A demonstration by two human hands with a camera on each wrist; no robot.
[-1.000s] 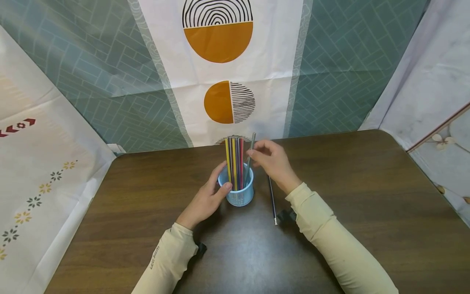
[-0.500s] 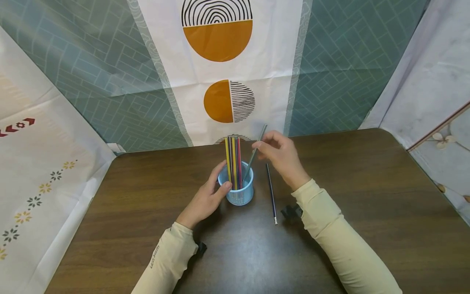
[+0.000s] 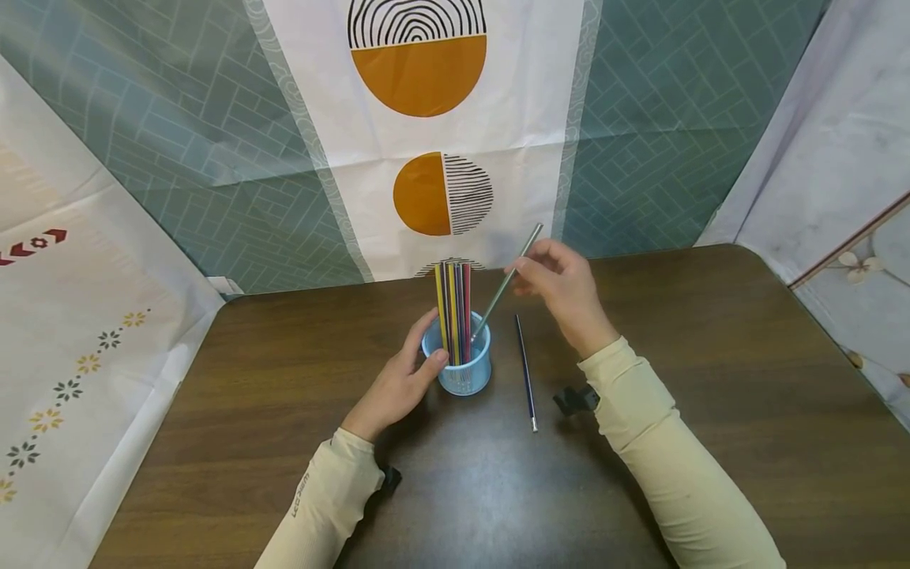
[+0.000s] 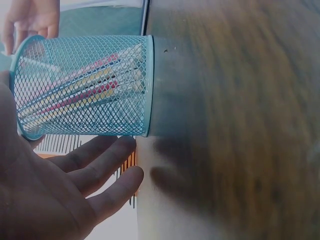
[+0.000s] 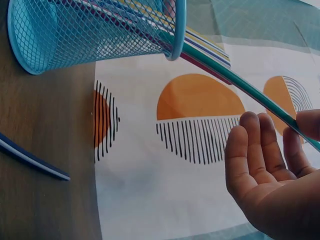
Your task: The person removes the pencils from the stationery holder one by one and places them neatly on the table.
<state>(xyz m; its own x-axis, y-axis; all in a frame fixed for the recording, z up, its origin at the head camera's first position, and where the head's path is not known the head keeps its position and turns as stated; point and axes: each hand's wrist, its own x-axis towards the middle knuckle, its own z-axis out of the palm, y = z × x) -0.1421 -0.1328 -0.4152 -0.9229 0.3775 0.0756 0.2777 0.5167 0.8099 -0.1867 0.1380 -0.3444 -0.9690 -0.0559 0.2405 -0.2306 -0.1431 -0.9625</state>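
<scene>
A light blue mesh pencil cup point(image 3: 465, 381) stands upright on the table, with several coloured pencils point(image 3: 453, 312) bunched in it. My left hand point(image 3: 396, 387) holds the cup from its left, thumb at the near rim and forefinger behind; in the left wrist view the other fingers point(image 4: 112, 192) extend loosely beside the mesh point(image 4: 90, 85). Between thumb and forefinger my right hand point(image 3: 562, 296) pinches a green pencil point(image 3: 506, 280) near its upper end. That pencil slants up to the right, its lower end inside the cup's mouth. The right wrist view shows the remaining fingers point(image 5: 255, 150) apart from the pencil.
A dark blue pencil point(image 3: 526, 375) with a pale tip at its near end lies on the brown wooden table point(image 3: 284, 411), right of the cup. Behind the table's far edge hangs a patterned cloth point(image 3: 540, 118). Dark wrist cameras point(image 3: 577, 401) sit under both sleeves.
My right hand has moved up and to the right, drawing the green pencil higher and tilting it further. The dark blue pencil is more exposed. My left hand and the cup stay put.
</scene>
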